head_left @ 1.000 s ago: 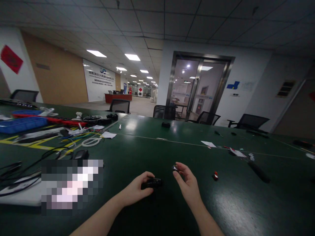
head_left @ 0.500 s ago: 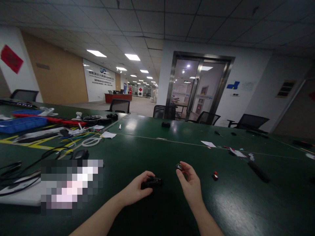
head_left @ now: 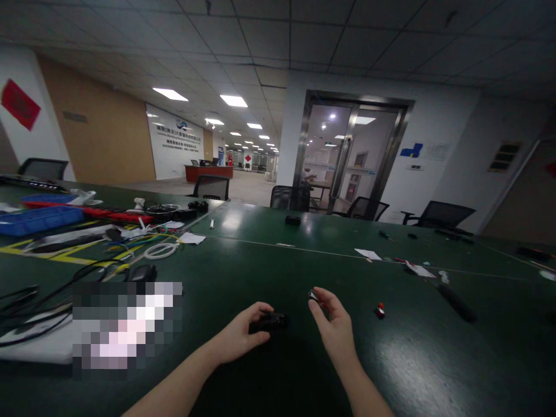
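While your left hand (head_left: 241, 335) curls its fingers round one end of a black object (head_left: 275, 321), that end is lost behind them, and dark against dark you cannot tell whether the thing touches the worktop (head_left: 243, 272). Your right hand (head_left: 333, 318), just beyond its other end, pinches a small piece (head_left: 312, 296) between thumb and fingertips, the gap closed down to its width; mostly covered, its shape is hard to make out. Both your forearms are cut off by the bottom edge. To the right of that hand lies a little red item (head_left: 380, 311), too small to identify. At left, a pixelated patch (head_left: 125, 330) hides part of a white slab (head_left: 39, 344), itself cropped by the edge.
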`<state>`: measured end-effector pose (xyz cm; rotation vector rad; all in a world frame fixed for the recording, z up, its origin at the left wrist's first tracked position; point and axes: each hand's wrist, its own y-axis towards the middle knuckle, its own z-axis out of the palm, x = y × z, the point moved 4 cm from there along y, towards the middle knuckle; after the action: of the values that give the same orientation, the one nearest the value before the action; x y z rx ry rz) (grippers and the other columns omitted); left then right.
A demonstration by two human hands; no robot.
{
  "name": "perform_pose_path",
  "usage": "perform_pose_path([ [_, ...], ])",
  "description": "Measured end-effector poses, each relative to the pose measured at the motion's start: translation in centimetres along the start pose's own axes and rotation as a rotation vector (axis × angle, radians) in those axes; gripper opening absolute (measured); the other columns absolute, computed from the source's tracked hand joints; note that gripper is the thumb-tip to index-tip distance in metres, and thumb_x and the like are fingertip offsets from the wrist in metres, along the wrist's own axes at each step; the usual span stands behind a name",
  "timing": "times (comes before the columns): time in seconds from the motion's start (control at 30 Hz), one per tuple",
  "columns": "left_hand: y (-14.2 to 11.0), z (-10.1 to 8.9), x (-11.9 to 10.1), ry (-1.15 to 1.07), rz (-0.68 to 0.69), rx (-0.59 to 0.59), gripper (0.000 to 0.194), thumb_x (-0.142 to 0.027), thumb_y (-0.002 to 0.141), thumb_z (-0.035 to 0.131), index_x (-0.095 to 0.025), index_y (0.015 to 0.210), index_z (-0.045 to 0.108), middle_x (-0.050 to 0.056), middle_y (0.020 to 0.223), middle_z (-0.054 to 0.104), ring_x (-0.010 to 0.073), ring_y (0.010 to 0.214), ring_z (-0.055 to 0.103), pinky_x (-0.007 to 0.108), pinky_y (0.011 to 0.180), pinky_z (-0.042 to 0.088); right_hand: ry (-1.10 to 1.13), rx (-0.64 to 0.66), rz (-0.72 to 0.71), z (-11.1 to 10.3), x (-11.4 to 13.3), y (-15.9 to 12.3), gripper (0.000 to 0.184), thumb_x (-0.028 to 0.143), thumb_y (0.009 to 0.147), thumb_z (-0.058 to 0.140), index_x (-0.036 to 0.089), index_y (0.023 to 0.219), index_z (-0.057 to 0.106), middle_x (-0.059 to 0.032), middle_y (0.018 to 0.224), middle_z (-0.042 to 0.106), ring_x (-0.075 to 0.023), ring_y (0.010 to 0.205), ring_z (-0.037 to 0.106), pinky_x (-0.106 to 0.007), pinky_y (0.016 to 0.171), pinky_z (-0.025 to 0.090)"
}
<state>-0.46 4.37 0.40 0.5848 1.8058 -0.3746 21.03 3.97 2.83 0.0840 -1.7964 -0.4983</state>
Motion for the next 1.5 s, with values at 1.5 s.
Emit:
perform_pose_path([
  [1.5,0.9,1.0,-0.4,0.075,0.014,0.015,0.038,-0.02,0.079,0.058,-0.02,0.114,0.043,0.002,0.097,0.06,0.0185,0.093,0.057,0.031,0.083,0.043,-0.321,0.607,0.01,3.2,1.4,-2.3,0.031,0.024,0.072,0.062,0.03,0.102,0.059,0.0023,0.112,0.055,-0.0188,0.108,0.051,-0.033,0.093,0.039],
])
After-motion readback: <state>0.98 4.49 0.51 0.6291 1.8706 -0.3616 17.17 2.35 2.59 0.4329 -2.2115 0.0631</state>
